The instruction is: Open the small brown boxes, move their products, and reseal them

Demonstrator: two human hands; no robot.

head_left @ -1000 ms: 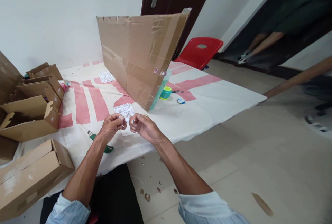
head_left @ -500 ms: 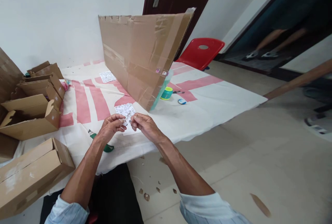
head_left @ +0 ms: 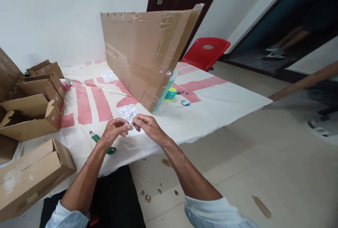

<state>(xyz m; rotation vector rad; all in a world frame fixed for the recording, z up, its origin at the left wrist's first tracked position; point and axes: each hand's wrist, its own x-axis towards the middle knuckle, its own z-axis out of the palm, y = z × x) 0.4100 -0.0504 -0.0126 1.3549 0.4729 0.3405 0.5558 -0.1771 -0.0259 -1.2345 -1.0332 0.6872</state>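
Note:
Over the near edge of the table, my left hand pinches a small white piece between thumb and fingers. Close beside it, my right hand has its thumb and fingers pressed together at the piece; whatever lies between its fingertips is too small to make out. Under and behind both hands lies a white sheet with small printed shapes. A green-handled cutter rests by my left wrist, partly hidden by the forearm.
A large cardboard panel stands beyond my hands. Open cardboard boxes and a closed box fill the left. Right of the panel are a tape roll, a small blue-white roll and a red chair.
My hands have come slightly closer together around the small white piece. In the doorway at the back right, a person's legs have shifted.

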